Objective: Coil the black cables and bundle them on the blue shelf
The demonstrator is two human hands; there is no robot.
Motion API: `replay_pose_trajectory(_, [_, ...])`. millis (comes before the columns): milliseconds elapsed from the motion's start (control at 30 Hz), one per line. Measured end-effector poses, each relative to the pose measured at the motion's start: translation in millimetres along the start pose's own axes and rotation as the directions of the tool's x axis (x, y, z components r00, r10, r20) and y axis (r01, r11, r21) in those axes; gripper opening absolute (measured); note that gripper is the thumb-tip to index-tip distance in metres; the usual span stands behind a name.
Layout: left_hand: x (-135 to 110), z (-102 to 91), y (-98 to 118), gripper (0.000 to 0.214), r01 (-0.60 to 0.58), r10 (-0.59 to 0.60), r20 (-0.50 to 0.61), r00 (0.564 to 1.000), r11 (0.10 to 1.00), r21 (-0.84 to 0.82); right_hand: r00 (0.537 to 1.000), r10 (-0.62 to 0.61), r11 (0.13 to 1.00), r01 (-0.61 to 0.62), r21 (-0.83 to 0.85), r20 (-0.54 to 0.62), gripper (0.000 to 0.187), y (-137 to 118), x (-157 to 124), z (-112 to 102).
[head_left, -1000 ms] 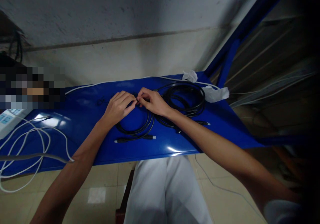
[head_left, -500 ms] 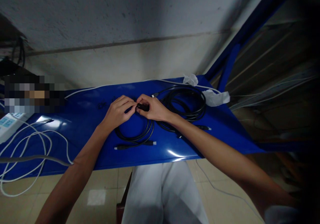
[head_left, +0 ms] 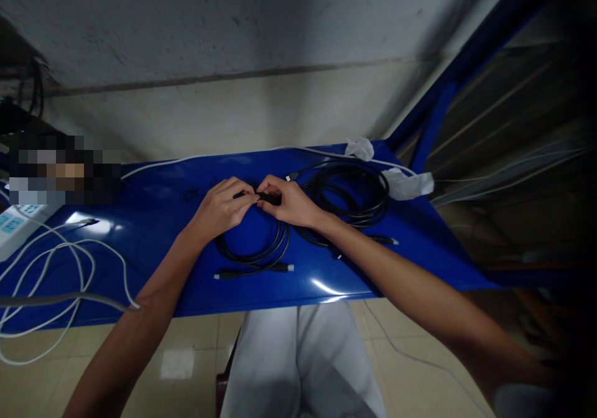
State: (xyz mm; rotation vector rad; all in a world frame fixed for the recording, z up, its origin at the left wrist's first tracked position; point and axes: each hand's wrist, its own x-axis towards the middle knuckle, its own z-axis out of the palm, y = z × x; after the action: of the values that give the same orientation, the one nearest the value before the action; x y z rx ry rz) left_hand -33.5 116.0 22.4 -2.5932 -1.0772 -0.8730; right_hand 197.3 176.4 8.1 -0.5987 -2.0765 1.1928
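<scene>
Above the blue table, my left hand (head_left: 225, 206) and my right hand (head_left: 293, 203) meet with their fingertips almost touching. Thumb and fingers of the right pinch the upper side of a coiled black cable (head_left: 252, 258). My left fingertips are pressed together at the same spot; the small dark piece between them is too hidden to name. Below, the coil rests on the table, its two plugs with pale tips (head_left: 254, 272) lying towards the front edge. Small thin black pieces (head_left: 190, 193) lie left of my left hand.
Larger coils of black cable (head_left: 347, 188) lie right of my hands, partly under my right forearm. Crumpled white plastic (head_left: 408, 185) sits at the table's right end. Loose white cable (head_left: 88, 262) and a power strip (head_left: 23, 228) are on the left. A wall (head_left: 233, 113) stands behind.
My hands stay at the same place on the coil. The left fingertips have shifted slightly, and less of the black piece shows between the hands. The view has moved a little.
</scene>
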Motion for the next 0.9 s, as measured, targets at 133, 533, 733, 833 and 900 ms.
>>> replay_pose_trajectory(133, [1.5,-5.0,2.9,0.022,-0.030,0.027,0.047,0.999,0.997,0.072,1.000,-0.014,1.000,0.014,0.005,-0.005,0.017,0.3,0.9,0.2])
replay_pose_trajectory(533, [3.0,-8.2,5.1,0.019,-0.096,0.080,0.104,0.991,0.982,0.161,0.999,-0.039,0.995,0.040,-0.091,0.014,0.022,6.8,3.1,0.3])
replay_pose_trajectory(733, [3.0,-7.2,5.9,0.019,-0.081,0.058,0.140,0.988,0.983,0.165,0.993,-0.111,0.976,0.116,-0.186,0.035,0.023,7.4,3.1,0.6])
replay_pose_trajectory(833, [4.0,-7.7,6.1,0.020,-0.076,0.056,0.147,0.988,0.988,0.135,0.989,-0.138,0.940,0.148,-0.309,0.056,0.023,4.4,2.4,0.0])
replay_pose_trajectory(900, [5.0,-8.1,6.1,0.021,-0.082,0.063,0.149,0.987,0.989,0.125,0.988,-0.137,0.904,0.155,-0.398,0.074,0.022,1.0,1.5,-0.7])
